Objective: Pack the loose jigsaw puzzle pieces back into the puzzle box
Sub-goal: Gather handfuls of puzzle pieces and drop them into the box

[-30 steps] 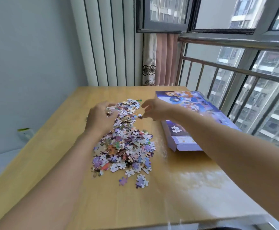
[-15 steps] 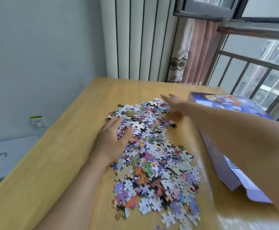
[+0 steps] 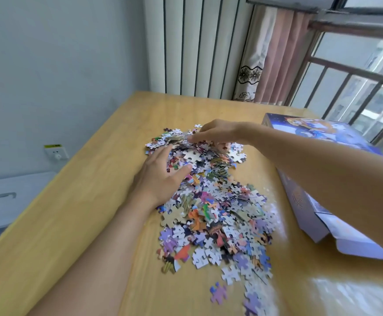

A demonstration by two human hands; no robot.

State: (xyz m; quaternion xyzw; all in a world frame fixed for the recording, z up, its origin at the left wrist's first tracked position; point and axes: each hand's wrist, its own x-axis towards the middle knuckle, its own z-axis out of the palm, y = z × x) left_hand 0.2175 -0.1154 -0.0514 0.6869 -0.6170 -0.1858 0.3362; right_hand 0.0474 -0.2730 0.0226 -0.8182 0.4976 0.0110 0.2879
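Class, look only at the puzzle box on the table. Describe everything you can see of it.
The puzzle box is flat, purple-blue cardboard with a cartoon picture printed on its top. It lies on the wooden table, right of the loose puzzle pieces and apart from them. Its near end flap hangs open. The person's right forearm crosses above and hides its middle; neither hand touches it. Its inside cannot be seen.

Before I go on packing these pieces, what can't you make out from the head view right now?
- Puzzle box: the right arm crosses it, the frame's right edge cuts it off; whether pieces are inside is unseen.
- Right hand: its fingers dip into the pile of puzzle pieces, so any grip is hidden.
- Left hand: pieces beneath the palm are covered.
- Table: near right corner is blurred by glare.
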